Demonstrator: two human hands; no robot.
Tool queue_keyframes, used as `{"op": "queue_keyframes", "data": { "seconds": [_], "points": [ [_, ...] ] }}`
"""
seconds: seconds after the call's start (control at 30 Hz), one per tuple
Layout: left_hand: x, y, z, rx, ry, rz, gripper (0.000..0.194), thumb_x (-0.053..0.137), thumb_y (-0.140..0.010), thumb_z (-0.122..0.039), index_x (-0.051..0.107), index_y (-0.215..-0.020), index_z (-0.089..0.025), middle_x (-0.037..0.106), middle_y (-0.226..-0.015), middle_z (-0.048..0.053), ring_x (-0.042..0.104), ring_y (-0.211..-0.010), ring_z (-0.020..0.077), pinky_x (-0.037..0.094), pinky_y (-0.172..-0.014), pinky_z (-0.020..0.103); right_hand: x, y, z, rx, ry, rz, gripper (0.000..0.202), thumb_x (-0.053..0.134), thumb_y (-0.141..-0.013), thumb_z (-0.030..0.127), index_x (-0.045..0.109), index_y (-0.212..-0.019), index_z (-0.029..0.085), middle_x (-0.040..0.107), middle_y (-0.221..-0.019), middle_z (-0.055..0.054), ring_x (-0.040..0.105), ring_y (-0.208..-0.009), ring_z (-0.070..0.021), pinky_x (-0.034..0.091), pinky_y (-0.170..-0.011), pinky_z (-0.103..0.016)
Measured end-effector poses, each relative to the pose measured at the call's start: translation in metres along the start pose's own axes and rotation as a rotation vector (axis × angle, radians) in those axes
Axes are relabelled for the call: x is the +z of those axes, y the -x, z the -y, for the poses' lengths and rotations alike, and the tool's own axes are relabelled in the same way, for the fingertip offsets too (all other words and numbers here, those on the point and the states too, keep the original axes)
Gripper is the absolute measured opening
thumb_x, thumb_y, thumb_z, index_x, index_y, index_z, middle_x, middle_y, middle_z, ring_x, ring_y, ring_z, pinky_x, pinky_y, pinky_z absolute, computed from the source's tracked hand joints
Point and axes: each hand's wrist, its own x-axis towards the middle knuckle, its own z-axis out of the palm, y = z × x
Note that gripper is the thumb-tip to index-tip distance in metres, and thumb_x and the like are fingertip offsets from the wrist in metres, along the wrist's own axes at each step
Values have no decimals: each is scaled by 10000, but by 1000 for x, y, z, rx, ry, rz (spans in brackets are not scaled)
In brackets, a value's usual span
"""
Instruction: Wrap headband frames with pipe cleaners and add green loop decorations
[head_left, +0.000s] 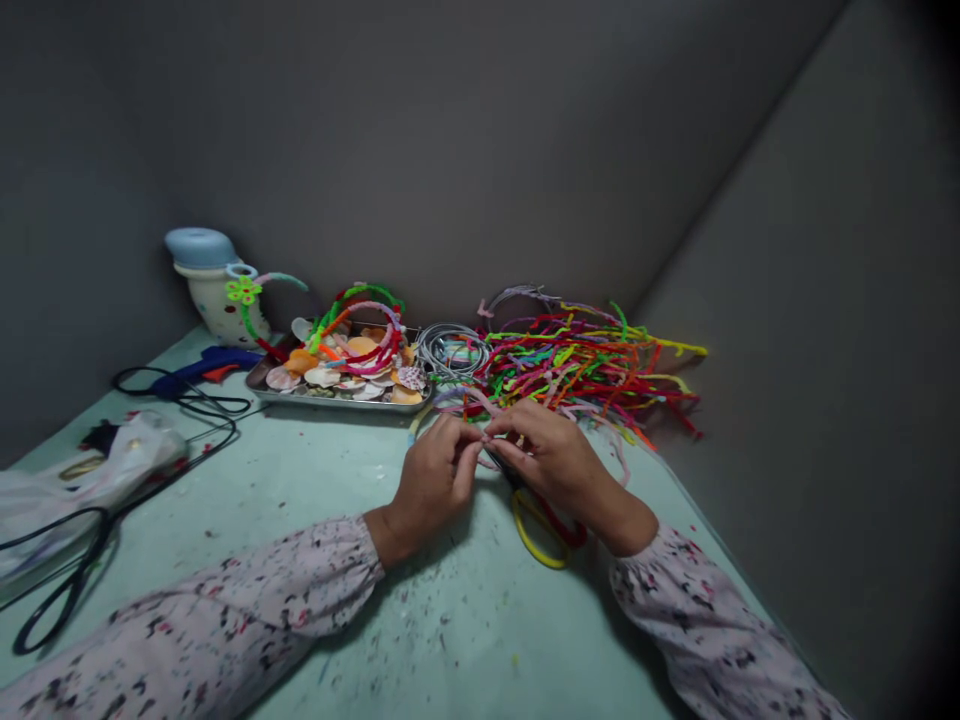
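Note:
Over the middle of the table, my left hand (437,478) and my right hand (553,455) meet fingertip to fingertip. Both are closed in a pinch on a thin, pale pink fuzzy pipe cleaner (484,400), part of which curves up behind the fingers. Its exact end is hidden between the fingertips. Beneath my right hand lie scissors with yellow and red handles (523,538), partly covered by the palm. Just beyond the hands spreads a large heap of colourful pipe cleaners (574,360).
Left of the heap sits a coil of grey metal hoops (427,350). A metal tray (337,404) holds seashells and wrapped colourful hoops (386,312). Farther left are a blue-lidded cup (214,295), a blue glue gun (199,370), black cables (105,530) and a plastic bag (146,450).

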Motion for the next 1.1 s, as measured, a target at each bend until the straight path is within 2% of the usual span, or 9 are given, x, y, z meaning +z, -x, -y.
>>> {"op": "queue_keyframes", "data": {
  "seconds": [0.37,0.5,0.63,0.8,0.97,1.1],
  "points": [
    [0,1,0,-11,-11,5,69,487,-897,-184,554,-879,-184,562,-831,37,530,-779,171,421,-683,296,2,-2,1,144,-128,22,113,610,-869,278,694,-875,203,659,-825,-34,600,-768,-153,444,-695,-271],
    [0,0,0,-9,-9,-2,71,485,-897,-178,551,-875,-187,566,-834,35,537,-783,169,429,-688,296,1,-1,0,104,-105,26,128,586,-883,285,684,-924,213,661,-876,-43,607,-821,-164,462,-735,-285],
    [0,0,0,-19,-4,-13,69,487,-894,-174,555,-885,-182,573,-839,38,546,-795,167,429,-680,288,1,0,-1,38,-30,-36,162,596,-878,272,644,-1019,210,647,-976,-71,599,-916,-184,466,-791,-305],
    [0,0,-1,-23,-12,-12,68,488,-892,-171,554,-879,-182,575,-837,38,545,-789,167,422,-675,286,1,0,-2,10,-13,-22,105,577,-889,270,645,-944,211,635,-955,-70,594,-893,-179,465,-774,-298],
    [0,0,0,-14,-24,5,65,487,-890,-168,547,-873,-184,571,-834,40,538,-785,172,426,-681,293,2,0,-1,74,-41,12,115,566,-891,275,650,-888,198,646,-887,-59,591,-829,-173,449,-744,-297],
    [0,0,0,7,-45,19,64,479,-890,-169,533,-864,-190,560,-822,40,529,-766,176,423,-675,299,1,-2,4,235,-163,41,88,613,-840,254,663,-805,191,653,-804,-30,585,-740,-152,434,-687,-272]
  ]
}}
